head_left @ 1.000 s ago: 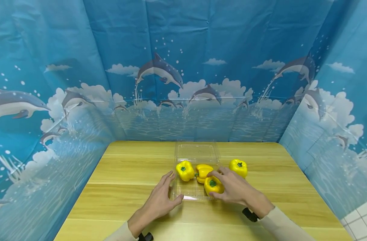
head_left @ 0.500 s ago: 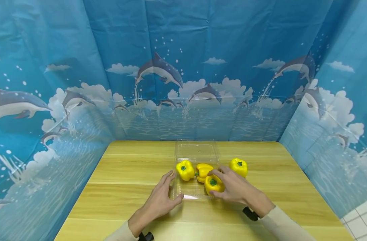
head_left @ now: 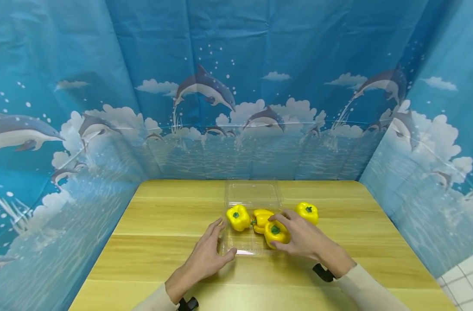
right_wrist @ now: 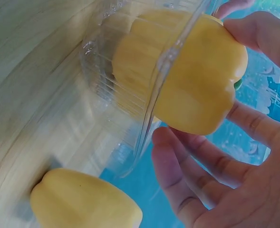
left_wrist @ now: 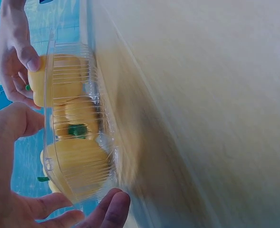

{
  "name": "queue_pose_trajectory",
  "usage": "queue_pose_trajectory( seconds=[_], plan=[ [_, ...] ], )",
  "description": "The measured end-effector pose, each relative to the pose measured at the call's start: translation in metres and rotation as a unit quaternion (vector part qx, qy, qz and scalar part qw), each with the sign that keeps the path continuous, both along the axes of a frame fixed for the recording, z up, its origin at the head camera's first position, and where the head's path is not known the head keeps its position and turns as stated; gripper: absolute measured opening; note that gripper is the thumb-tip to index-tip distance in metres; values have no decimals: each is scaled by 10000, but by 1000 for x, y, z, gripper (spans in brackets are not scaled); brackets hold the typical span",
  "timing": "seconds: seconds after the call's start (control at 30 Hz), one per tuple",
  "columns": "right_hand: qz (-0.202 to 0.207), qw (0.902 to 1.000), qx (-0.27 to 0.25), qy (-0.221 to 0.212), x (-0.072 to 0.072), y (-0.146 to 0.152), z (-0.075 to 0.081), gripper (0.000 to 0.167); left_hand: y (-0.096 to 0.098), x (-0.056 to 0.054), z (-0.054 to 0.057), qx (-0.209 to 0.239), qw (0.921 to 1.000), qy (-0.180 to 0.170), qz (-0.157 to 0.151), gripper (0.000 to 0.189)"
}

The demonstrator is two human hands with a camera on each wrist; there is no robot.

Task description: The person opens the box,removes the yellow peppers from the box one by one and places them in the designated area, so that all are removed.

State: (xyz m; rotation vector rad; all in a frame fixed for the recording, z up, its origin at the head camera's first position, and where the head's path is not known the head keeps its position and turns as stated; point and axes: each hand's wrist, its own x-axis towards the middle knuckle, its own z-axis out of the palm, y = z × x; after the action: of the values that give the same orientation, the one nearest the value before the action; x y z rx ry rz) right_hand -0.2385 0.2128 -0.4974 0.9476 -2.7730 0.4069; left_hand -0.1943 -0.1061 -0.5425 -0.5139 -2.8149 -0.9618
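Gripped between thumb and fingers of the right hand (head_left: pixel 304 237): the front pepper (head_left: pixel 276 234), yellow, stem up, at the right front of the clear container (head_left: pixel 240 242), one flank hidden by the hand. Clear from the wrists but not from above: lower part behind plastic, upper part above the rim. Just behind, partly covered: a side-lying pepper (head_left: pixel 261 219), stem pointing left, and beside that a stem-up left pepper (head_left: pixel 238 219). Blurred through ribbed plastic from the left wrist: all three. Folded back, faint against the wood-grain table (head_left: pixel 162 242): the lid (head_left: pixel 253 196). Spread wide at the left front corner, holding nothing: the left hand (head_left: pixel 207 252), contact with the container hard to tell. On that table: a loose pepper (head_left: pixel 308 211), overlapped by the right hand from above, cropped at the bottom from the right wrist.
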Motion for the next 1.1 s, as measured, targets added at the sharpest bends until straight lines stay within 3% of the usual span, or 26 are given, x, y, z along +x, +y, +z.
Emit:
queue_pose_trajectory(
  seconds=[0.3,0.8,1.1],
  plan=[
    [-60,9997,-154,-189,-3,4,6,65,1,-2,-1,2,10000,-5,10,85],
    [75,9979,-587,274,-10,14,18,61,1,-4,-2,-83,10000,-1,-40,85],
    [13,9962,-806,318,-14,22,23,60,1,-5,-1,-65,10000,8,-69,85]
  ],
)
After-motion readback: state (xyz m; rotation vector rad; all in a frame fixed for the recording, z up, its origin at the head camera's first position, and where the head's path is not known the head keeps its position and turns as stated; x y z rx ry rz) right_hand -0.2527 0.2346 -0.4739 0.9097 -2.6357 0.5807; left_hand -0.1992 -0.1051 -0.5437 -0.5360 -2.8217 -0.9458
